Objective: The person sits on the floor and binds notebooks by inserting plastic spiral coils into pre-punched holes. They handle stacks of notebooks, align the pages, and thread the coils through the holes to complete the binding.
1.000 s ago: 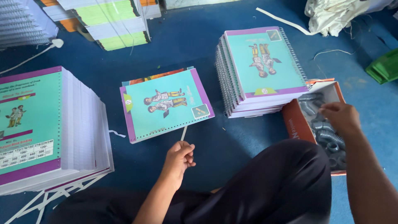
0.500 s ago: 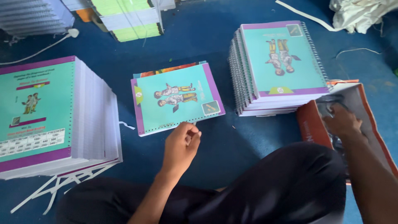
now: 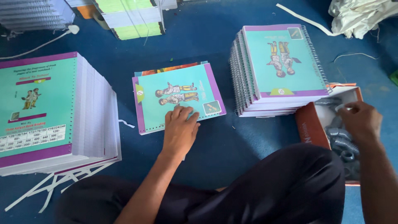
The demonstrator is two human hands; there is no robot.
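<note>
Left hand (image 3: pixel 180 128) now lies spread on the notebook (image 3: pixel 178 97); right hand (image 3: pixel 360 121), curled, has stayed in the box (image 3: pixel 309 128).

Floor (image 3: pixel 207 41): blue covering, as I see it from the head view. Lying directly on it I count:
- a tall pile of unbound teal-and-purple book blocks (image 3: pixel 54 112) at the left, with white paper strips (image 3: pixel 54 182) at its near edge;
- a single teal notebook (image 3: pixel 178 97) at centre;
- a stack of spiral-bound notebooks (image 3: pixel 277 70) to its right;
- an open cardboard box of grey coils (image 3: pixel 331 128) just beside that stack;
- green-edged paper bundles (image 3: pixel 132 18) at the far side;
- another stack of books (image 3: pixel 33 14), far left corner;
- white crumpled sheeting (image 3: pixel 360 16), far right;
- a loose white strip (image 3: pixel 302 18) near it.
</note>
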